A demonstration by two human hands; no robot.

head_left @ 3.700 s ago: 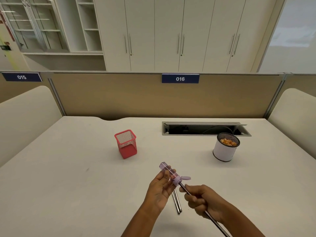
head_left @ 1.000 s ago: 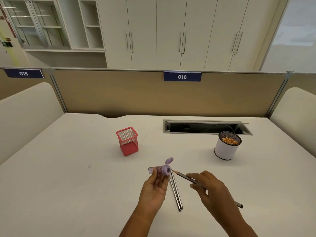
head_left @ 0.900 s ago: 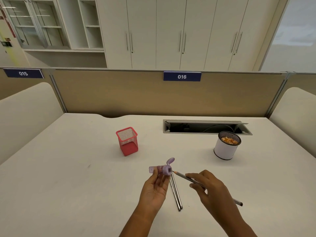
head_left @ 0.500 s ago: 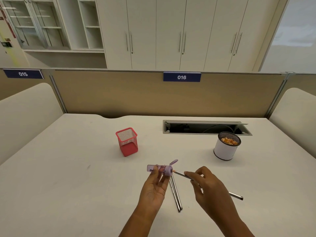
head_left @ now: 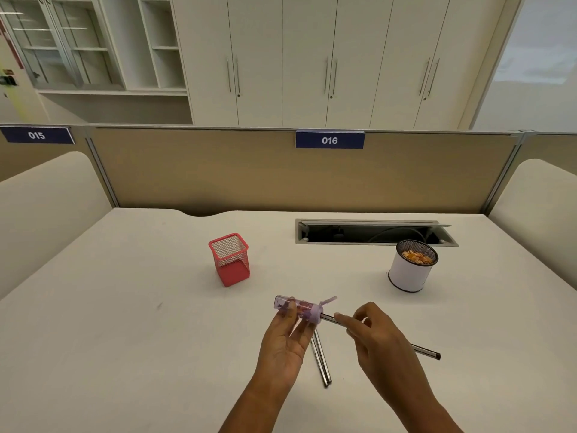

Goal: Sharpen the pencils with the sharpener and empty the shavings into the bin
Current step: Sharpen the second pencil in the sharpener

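Note:
My left hand (head_left: 285, 340) grips a clear purple tube sharpener (head_left: 299, 307) with shavings inside and its cap flipped open. My right hand (head_left: 379, 342) pinches a dark pencil (head_left: 426, 351) whose tip sits in the sharpener's hole. Two more pencils (head_left: 320, 359) lie side by side on the table under my hands. The white round bin (head_left: 409, 273) with a black mesh rim holds orange shavings and stands at the right. A red mesh pencil cup (head_left: 231, 259) stands empty left of centre.
The white table (head_left: 125, 323) has an open cable slot (head_left: 371, 234) at the back, just behind the bin. A tan partition (head_left: 218, 173) closes the far edge, and cream dividers stand at both sides.
The pencil was out of the sharpener a second ago, its point just beside the hole. It has since gone back in, and the sharpener has tilted to lie nearly level.

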